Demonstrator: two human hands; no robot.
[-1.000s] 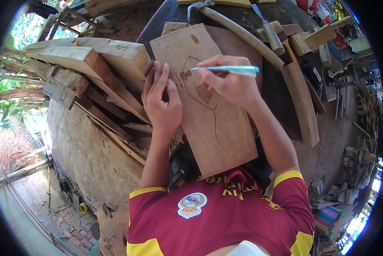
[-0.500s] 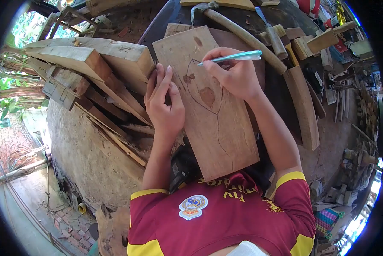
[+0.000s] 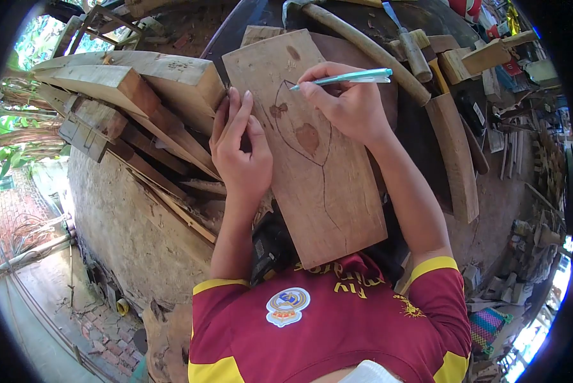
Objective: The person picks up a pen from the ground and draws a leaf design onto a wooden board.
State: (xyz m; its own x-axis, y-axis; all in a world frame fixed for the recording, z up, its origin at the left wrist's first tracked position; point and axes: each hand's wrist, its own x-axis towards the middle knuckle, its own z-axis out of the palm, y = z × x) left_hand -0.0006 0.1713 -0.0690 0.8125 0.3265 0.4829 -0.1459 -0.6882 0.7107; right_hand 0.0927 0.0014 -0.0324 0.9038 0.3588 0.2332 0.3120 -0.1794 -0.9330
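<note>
A flat wooden board (image 3: 337, 198) lies tilted before me, marked with a dark pointed leaf-like outline and a line running down from it. Pinched in my right hand (image 3: 350, 102) is a light teal pen (image 3: 356, 76), its tip near the top of the outline. My left hand (image 3: 243, 143) rests at the board's left edge with its fingers pointing up and partly apart, holding nothing visible.
Thick wooden pieces (image 3: 178, 80) are stacked at the left. Beyond the board lie a hammer (image 3: 363, 48) and a chisel (image 3: 411, 54). A curved wooden piece (image 3: 452, 153) stands to the right, near more wood blocks (image 3: 455, 66).
The pen tip has moved from inside the outline, near the dark knot, up to its top. My right hand has shifted up a little. My left hand stays beside the board.
</note>
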